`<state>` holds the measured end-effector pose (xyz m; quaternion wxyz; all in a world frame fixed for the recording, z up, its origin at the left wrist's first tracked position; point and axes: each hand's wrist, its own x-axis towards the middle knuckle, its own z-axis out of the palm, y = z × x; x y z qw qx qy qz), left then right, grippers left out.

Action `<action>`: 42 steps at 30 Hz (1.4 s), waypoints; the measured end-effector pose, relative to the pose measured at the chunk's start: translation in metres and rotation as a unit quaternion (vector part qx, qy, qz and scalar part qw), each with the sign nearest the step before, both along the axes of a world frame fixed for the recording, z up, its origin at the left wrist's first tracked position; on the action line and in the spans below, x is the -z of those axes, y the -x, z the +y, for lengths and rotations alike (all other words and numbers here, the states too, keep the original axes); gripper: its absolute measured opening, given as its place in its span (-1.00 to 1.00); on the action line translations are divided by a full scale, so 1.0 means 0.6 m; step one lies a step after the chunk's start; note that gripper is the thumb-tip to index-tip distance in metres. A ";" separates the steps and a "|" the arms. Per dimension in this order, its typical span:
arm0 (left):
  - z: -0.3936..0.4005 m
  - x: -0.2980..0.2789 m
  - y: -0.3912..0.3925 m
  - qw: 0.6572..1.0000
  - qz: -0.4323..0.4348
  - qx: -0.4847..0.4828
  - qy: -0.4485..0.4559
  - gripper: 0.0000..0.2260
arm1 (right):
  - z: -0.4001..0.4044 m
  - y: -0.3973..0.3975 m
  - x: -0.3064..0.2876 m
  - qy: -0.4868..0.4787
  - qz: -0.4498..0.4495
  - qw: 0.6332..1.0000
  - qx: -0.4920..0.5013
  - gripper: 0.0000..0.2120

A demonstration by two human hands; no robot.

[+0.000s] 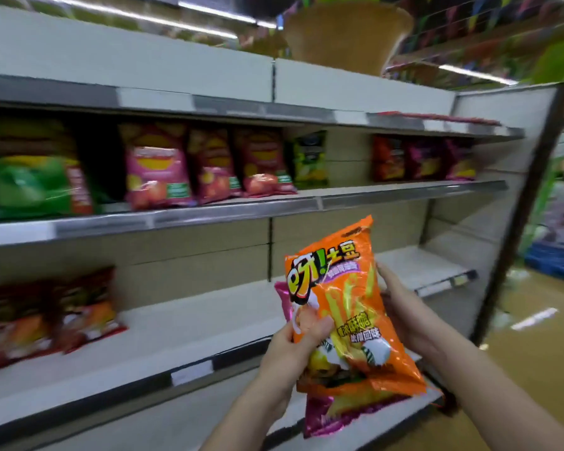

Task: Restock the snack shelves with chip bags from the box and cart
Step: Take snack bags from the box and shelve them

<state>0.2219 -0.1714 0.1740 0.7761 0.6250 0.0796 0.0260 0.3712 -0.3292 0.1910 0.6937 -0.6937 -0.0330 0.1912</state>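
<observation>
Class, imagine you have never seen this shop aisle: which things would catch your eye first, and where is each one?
First, the bright orange chip bag, low and right of centre, gripped by the left hand at its lower edge and the right hand behind it, with a pink bag tucked underneath. Next, the row of pink chip bags on the middle shelf, beside a large green bag at far left.

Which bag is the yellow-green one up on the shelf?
Find the middle shelf, the one with the row of pink chip bags. Just right of them stands the yellow-green bag, before a bare gap. It is the only one there with a dark top.
</observation>
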 end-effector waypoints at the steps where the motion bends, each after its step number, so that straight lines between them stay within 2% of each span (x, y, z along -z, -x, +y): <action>1: 0.025 0.009 0.019 1.000 0.018 -0.024 0.010 -0.28 | 0.031 0.017 0.014 -0.015 0.011 1.000 -0.025 0.00; 4: 0.103 0.027 0.084 0.994 0.053 -0.093 0.017 -0.24 | 0.132 0.080 0.038 -0.036 0.035 0.992 -0.114 0.06; 6: 0.155 0.032 0.129 0.989 0.059 -0.137 0.001 -0.21 | 0.194 0.128 0.044 -0.048 0.041 0.984 -0.168 -0.07; 12: 0.266 0.026 0.255 0.958 0.079 -0.274 -0.035 -0.35 | 0.341 0.250 0.027 -0.059 0.027 0.953 -0.295 -0.28; 17: 0.315 0.028 0.349 0.928 0.073 -0.363 -0.029 -0.43 | 0.437 0.338 0.022 -0.063 -0.010 0.914 -0.400 -0.32; 22: 0.352 0.022 0.428 0.906 0.058 -0.415 -0.059 -0.41 | 0.510 0.406 0.023 -0.065 -0.028 0.886 -0.459 -0.29; 26: 0.363 0.010 0.478 0.885 0.071 -0.449 -0.097 -0.45 | 0.552 0.438 0.029 -0.081 -0.002 0.868 -0.490 -0.25; 29: 0.370 -0.001 0.503 0.873 0.093 -0.474 -0.071 -0.47 | 0.567 0.453 0.026 -0.084 0.009 0.855 -0.512 -0.17; 34: 0.386 0.006 0.509 0.839 0.109 -0.531 -0.046 -0.43 | 0.562 0.459 0.023 -0.093 0.026 0.825 -0.557 -0.42; 37: 0.382 0.018 0.496 0.834 0.100 -0.541 -0.039 -0.62 | 0.550 0.449 0.028 -0.082 0.031 0.834 -0.544 -0.53; 41: 0.372 0.025 0.472 0.843 0.085 -0.529 -0.053 -0.90 | 0.528 0.421 0.036 -0.069 0.046 0.847 -0.526 -0.55; 42: 0.369 0.027 0.460 0.849 0.083 -0.519 -0.056 -0.90 | 0.520 0.410 0.040 -0.066 0.046 0.851 -0.519 -0.56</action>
